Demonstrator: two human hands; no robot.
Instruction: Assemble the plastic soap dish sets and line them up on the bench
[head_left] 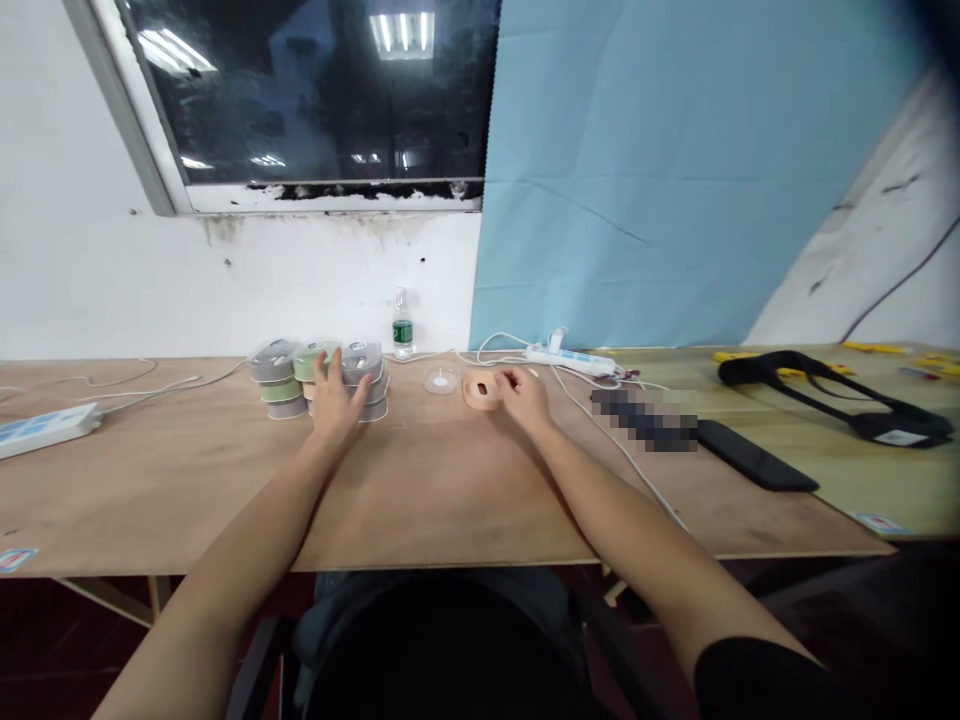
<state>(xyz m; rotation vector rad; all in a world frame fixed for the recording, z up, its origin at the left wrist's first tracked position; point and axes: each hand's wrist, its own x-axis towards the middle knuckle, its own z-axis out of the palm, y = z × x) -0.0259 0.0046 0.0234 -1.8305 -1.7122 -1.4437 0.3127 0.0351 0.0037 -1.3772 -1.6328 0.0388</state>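
My left hand reaches over stacked round containers in grey and green with clear lids. Its fingers are spread in front of the middle stack and the grey right-hand stack; whether they touch cannot be made out. To the right, my right hand is at the right edge of a low peach-coloured round container with a dark opening. Thumb and fingers there are pinched together, and what they hold is too small to name. A clear round lid with a white centre lies just left of the peach container.
Behind the hands stand a water bottle and a white power strip with trailing cables. On the right lie a black phone, a blurred-out dark item and a black headset frame. Another power strip is at far left.
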